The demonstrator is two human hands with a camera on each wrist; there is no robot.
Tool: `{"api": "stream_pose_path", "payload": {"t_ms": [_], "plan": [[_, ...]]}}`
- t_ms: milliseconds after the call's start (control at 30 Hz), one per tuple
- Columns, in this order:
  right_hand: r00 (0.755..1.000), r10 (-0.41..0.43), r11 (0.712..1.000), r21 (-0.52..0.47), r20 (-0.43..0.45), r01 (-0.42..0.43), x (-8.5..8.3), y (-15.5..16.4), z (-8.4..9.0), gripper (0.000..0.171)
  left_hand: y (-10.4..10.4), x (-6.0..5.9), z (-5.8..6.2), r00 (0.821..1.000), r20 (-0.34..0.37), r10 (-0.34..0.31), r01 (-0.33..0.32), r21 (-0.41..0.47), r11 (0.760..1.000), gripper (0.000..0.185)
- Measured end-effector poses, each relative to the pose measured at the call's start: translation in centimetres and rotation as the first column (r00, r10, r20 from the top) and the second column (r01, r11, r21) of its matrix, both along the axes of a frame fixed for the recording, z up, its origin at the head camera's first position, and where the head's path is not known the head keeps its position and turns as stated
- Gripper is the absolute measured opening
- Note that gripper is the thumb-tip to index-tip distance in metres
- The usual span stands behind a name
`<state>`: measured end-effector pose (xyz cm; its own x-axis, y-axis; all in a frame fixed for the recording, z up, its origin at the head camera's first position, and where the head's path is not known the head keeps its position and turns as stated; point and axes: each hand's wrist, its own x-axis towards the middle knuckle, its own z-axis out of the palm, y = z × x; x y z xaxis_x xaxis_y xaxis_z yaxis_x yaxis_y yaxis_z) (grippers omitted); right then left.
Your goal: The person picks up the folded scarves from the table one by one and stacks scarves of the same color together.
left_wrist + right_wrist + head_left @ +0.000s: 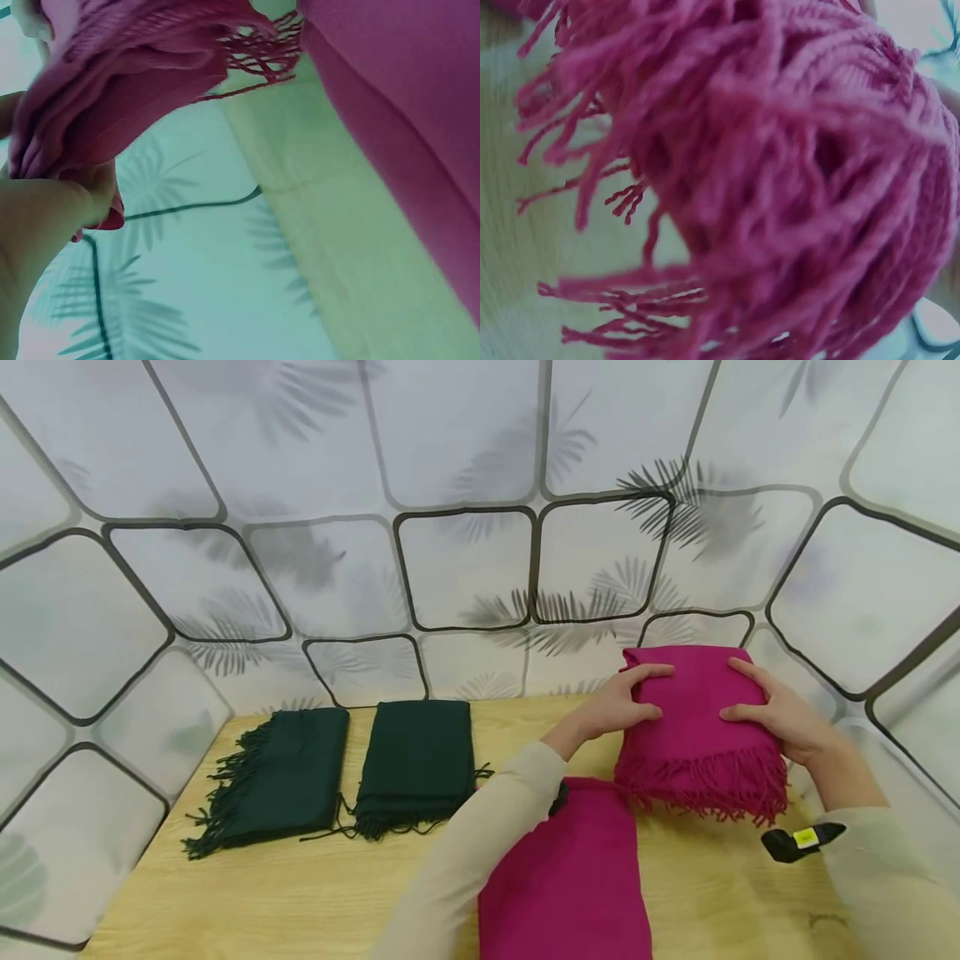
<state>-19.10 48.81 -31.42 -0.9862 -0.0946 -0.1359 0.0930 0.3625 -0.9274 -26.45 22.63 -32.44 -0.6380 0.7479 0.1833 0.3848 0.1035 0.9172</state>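
Above the far right corner of the wooden table (300, 893), a folded magenta scarf (697, 727) is held up between both hands, its fringe hanging toward the person. The left hand (622, 702) clasps the scarf's left edge, thumb on top and fingers curled under the folds, as the left wrist view confirms; the right hand (772, 710) clamps the right edge the same way. A second magenta scarf (570, 877) lies flat at the near edge, just beside the held one, and two dark green scarves (352, 772) lie folded side by side toward the far left. The step in hand looks like carrying the folded piece to a resting place; setting it down would call for lowering it level, so the folds stay stacked and the fringe lies straight.
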Motion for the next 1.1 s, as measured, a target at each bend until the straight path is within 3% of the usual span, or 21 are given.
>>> {"api": "stream_pose_path", "payload": {"t_ms": [300, 467, 667, 767, 933, 1100], "plan": [[0.999, 0.015, 1.000, -0.018, 0.028, -0.015, 1.7, -4.2, 3.1, 0.087, -4.6, 1.4, 2.5, 0.998, -0.068, 0.010, -0.009, 0.016, 1.000, 0.060], [0.998, 0.044, 0.995, -0.086, 0.037, -0.040, 3.3, -6.6, 3.9, 0.084, -7.6, 2.7, 3.3, 0.999, -0.031, 0.017, -0.016, 0.023, 1.000, 0.059], [0.996, 0.086, 0.981, -0.177, 0.028, -0.080, 6.0, -8.9, 3.1, 0.082, -11.2, 5.3, 3.5, 1.000, 0.025, -0.003, 0.004, -0.005, 1.000, 0.060], [0.994, 0.112, 0.964, -0.245, 0.016, -0.105, 7.3, -10.0, 2.4, 0.080, -13.0, 6.8, 3.5, 1.000, 0.004, -0.020, 0.020, -0.045, 0.999, 0.062], [0.986, 0.159, 0.957, -0.253, 0.053, -0.141, 9.4, -12.0, 1.2, 0.080, -15.9, 9.3, 2.7, 0.999, -0.018, -0.030, 0.027, -0.123, 0.992, 0.064], [0.968, 0.222, 0.938, -0.296, 0.120, -0.178, 10.9, -14.5, 0.3, 0.082, -18.6, 11.7, 1.5, 0.994, 0.106, 0.002, 0.011, -0.128, 0.992, 0.063]]}}
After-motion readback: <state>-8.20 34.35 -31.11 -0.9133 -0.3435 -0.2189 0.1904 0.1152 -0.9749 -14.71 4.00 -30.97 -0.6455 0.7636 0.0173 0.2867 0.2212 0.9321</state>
